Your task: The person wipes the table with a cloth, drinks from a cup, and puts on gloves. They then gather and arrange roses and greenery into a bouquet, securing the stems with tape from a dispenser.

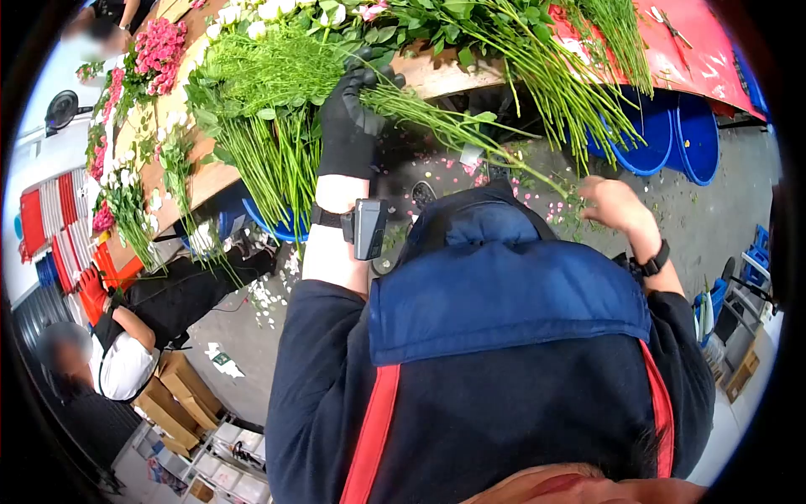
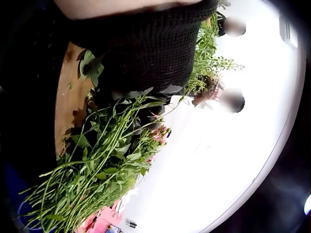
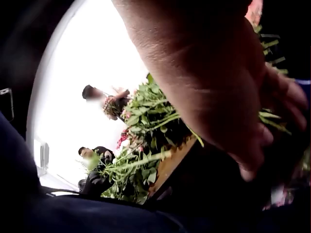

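My left hand (image 1: pixel 351 113), in a black glove, grips a thin bunch of leafy flower stems (image 1: pixel 453 130) over the table's front edge. The cut ends of the bunch slant down to the right, toward my right hand. In the left wrist view, green flower stems (image 2: pixel 109 145) with small pink blooms (image 2: pixel 160 135) stretch beyond the dark glove. My bare right hand (image 1: pixel 617 204) is close by the lower stem ends, its fingers loosely bent. The right wrist view shows its thumb and fingers (image 3: pixel 286 97) apart, with nothing held between them.
Cut flowers and greenery (image 1: pixel 260 80) cover the wooden table (image 1: pixel 449 71), stems overhanging the front edge. Pruning shears (image 1: pixel 672 29) lie on the red sheet (image 1: pixel 709 55) at right. Blue buckets (image 1: pixel 695 143) stand below. Another person (image 1: pixel 126 361) works at left. Petals litter the floor.
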`<state>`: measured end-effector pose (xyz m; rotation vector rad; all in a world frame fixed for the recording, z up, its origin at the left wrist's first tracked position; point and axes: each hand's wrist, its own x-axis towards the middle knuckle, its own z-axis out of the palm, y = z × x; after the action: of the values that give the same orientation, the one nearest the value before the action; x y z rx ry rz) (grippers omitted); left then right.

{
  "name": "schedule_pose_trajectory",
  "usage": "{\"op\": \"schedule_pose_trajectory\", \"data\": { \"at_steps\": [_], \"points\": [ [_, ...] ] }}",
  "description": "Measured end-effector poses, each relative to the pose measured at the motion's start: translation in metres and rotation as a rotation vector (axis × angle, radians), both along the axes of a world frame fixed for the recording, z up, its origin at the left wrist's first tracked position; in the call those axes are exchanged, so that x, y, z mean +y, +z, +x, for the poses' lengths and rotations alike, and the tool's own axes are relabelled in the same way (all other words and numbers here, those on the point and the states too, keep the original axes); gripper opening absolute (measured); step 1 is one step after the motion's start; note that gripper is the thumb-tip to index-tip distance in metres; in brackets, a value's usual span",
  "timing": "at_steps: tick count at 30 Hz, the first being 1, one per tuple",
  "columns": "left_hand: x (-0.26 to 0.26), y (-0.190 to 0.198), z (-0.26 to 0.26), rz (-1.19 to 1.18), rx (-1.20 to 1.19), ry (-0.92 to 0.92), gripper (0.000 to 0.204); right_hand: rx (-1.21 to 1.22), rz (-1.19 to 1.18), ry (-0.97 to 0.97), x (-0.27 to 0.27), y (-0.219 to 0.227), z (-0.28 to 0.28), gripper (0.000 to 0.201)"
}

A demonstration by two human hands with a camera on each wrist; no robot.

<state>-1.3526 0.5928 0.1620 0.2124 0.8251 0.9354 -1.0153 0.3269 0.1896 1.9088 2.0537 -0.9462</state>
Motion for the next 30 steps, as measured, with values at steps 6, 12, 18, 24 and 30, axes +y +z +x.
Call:
{"op": "schedule_pose_trajectory", "data": {
  "at_steps": [6, 12, 18, 24, 30],
  "points": [
    [-0.020, -0.044, 0.026, -0.100, 0.038, -0.162, 0.022, 0.327, 0.539, -0.423, 0.074, 0.051, -0.079, 0.043],
    [-0.054, -0.018, 0.033, 0.162, -0.493, -0.237, 0.049, 0.578, 0.337, -0.217, 0.085, -0.033, -0.139, 0.030],
    [-0.059, -0.017, 0.005, 0.025, -0.414, -0.409, 0.039, 0.397, 0.137, 0.036, 0.064, -0.020, -0.155, 0.032],
    [-0.062, -0.021, 0.006, 0.076, -0.203, -0.273, 0.033, 0.424, 0.417, -0.429, 0.113, 0.000, -0.083, 0.041],
    [-0.069, -0.027, 0.036, 0.143, -0.133, -0.222, 0.041, -0.278, 0.948, -0.260, 0.185, -0.063, 0.014, 0.031]
  ]
}}
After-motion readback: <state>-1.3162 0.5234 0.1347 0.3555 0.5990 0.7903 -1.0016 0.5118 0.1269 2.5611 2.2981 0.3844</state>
